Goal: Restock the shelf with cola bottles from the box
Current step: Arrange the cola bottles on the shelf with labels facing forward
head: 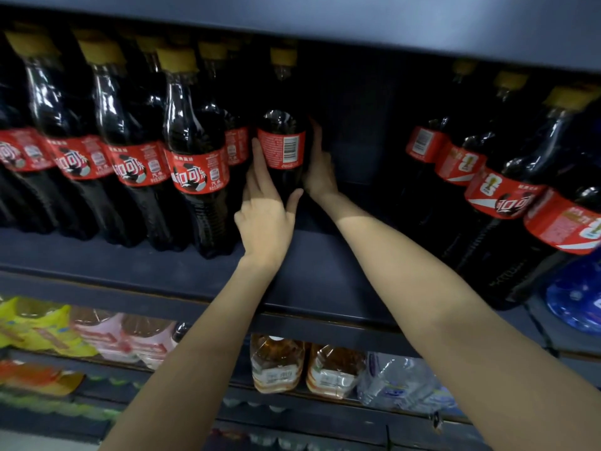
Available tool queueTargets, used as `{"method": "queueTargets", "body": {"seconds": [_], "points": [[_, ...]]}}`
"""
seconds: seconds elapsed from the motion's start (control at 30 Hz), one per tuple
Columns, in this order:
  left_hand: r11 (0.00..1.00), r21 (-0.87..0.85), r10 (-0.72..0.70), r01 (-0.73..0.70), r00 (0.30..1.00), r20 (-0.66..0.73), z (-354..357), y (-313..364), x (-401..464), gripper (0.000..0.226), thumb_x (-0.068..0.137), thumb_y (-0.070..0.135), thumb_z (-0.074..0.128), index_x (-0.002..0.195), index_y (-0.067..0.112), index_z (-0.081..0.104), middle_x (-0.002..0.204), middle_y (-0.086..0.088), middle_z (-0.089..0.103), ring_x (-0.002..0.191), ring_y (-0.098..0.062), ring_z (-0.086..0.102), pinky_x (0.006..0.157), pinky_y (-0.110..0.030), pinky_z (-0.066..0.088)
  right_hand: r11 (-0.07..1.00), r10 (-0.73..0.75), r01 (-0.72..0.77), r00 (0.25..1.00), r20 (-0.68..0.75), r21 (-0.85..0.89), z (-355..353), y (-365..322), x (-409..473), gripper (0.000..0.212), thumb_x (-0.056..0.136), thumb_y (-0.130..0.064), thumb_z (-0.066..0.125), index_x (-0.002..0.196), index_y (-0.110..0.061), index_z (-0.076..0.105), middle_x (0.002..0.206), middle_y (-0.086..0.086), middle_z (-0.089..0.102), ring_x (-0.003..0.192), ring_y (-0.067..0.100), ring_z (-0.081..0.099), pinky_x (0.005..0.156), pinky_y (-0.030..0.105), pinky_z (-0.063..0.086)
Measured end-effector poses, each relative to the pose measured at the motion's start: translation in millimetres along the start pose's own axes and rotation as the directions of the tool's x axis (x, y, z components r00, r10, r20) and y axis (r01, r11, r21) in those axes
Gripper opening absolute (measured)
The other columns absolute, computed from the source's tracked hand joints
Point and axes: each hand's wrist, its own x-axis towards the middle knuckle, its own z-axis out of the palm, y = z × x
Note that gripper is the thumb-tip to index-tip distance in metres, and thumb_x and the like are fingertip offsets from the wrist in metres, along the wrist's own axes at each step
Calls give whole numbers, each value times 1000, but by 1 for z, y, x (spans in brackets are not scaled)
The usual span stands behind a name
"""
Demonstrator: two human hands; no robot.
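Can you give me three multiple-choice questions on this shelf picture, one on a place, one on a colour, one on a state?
1. Where is the cola bottle that both hands hold?
A. In the gap on the shelf, right of the front row
B. On the shelf below
C. In a box

2. What colour are the cola caps?
A. Red
B. Yellow
C. White

3. What faces the camera on the held bottle's label?
A. The logo
B. The barcode
C. Nothing, the label is torn off

Answers: 1 A, the left hand and right hand flank it there. 2 B, every cap in view is yellow. 3 B, the barcode shows.
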Motion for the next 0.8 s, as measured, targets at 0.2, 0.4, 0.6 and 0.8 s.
{"method": "queueTargets", "body": {"seconds": [0.2, 0.4, 0.6, 0.8], "points": [[1000, -4, -24, 24, 999, 47, -5, 2, 0, 93, 83, 36, 70, 151, 11, 12, 137, -18, 49, 108, -39, 60, 70, -48, 54, 999, -37, 37, 999, 34, 0, -17, 5, -8, 61, 91, -9, 55, 146, -16, 28, 137, 8, 52, 124, 22, 51, 100, 26, 41], [922, -366, -13, 125, 956, 293, -13, -9, 13, 98, 79, 21, 73, 152, 21, 7, 149, -7, 38, 122, -17, 51, 102, -29, 40, 955, -14, -26, 991, 131, 296, -42, -17, -49, 58, 82, 16, 43, 136, -7, 41, 121, 2, 54, 109, 10, 52, 92, 14, 42], [835, -525, 103, 167, 889, 446, -5, -14, 26, 93, 76, 19, 69, 150, 20, 14, 155, -11, 19, 143, -24, 23, 117, -38, 24, 934, 61, -141, 968, 243, 328, -64, -24, -66, 76, 82, 3, 65, 145, -15, 27, 118, -2, 54, 103, 4, 54, 87, 14, 46], [921, -388, 83, 11, 971, 223, 1, -2, 8, 88, 74, 19, 76, 148, 17, 28, 139, -13, 39, 126, -26, 47, 96, -32, 45, 989, 136, -128, 980, -148, 68, -40, -31, -62, 76, 63, -29, 85, 126, -14, 46, 125, 6, 52, 111, 17, 52, 94, 33, 46]]}}
